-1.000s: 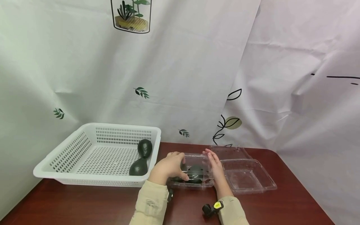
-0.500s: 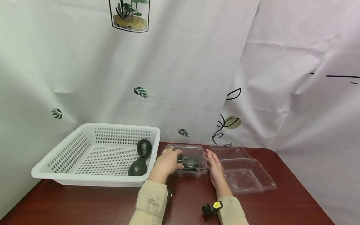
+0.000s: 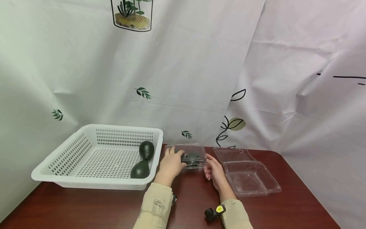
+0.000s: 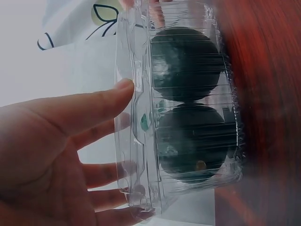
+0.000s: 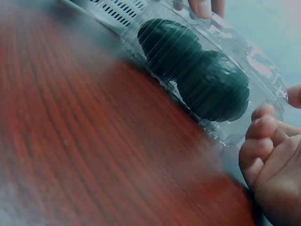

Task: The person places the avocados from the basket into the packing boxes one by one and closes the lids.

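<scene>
A lidded clear plastic clamshell box (image 3: pixel 187 148) stands on the table right of the basket. Two dark green avocados (image 4: pixel 186 63) lie side by side in it. My left hand (image 3: pixel 170 164) holds the box's left end, thumb at the front rim and the fingers spread over the lid. In the left wrist view, fingertips (image 4: pixel 127 169) show through the plastic. At the box's right end is my right hand (image 3: pixel 215 173). Its lower fingers are loosely curled, as the right wrist view shows, and one fingertip (image 5: pixel 294 95) is right at the lid's edge.
A white perforated plastic basket (image 3: pixel 97 183) at the left holds two more avocados (image 3: pixel 140 170) along its right wall. At the right lies an open clear clamshell box (image 3: pixel 248 181), its lid folded back. A printed white cloth (image 3: pixel 183 63) hangs behind the reddish-brown table (image 3: pixel 114 210).
The filled clamshell box has moved back and slightly left across the table, my left hand moving with it. My right hand's fingers, straight earlier, are now more curled.
</scene>
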Demonstrator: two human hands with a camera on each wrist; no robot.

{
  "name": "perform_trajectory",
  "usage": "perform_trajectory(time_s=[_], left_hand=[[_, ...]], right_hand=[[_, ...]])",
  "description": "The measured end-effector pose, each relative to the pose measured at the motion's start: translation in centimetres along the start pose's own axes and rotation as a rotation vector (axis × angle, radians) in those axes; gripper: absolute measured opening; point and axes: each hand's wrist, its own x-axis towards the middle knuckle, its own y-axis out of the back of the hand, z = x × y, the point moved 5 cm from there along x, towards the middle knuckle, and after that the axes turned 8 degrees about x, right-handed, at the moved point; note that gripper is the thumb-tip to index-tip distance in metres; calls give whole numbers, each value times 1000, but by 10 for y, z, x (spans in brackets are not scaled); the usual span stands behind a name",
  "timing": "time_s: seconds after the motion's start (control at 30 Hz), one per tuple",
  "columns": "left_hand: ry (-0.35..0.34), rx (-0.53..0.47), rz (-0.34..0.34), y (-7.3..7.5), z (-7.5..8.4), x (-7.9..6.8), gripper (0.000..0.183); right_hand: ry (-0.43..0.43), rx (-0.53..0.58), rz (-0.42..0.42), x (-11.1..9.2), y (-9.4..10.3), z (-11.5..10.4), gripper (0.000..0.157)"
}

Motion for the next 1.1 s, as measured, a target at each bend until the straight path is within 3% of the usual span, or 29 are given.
perform_trajectory(time_s=[0.2,0.43,0.97,1.1], left_hand=[[-6,-22,-14,-5,0,2,66],[-30,18,57,-4,-1,5,62],[-34,32,72,-5,-1,5,58],[-54,61,94,-7,5,5,62]], right_hand=[[-37,115,-73,-2,-3,1,52],[-55,138,-122,-3,-6,0,58],[-58,172,-90,-3,-8,1,59],[-50,153,-68,-2,-8,3,58]])
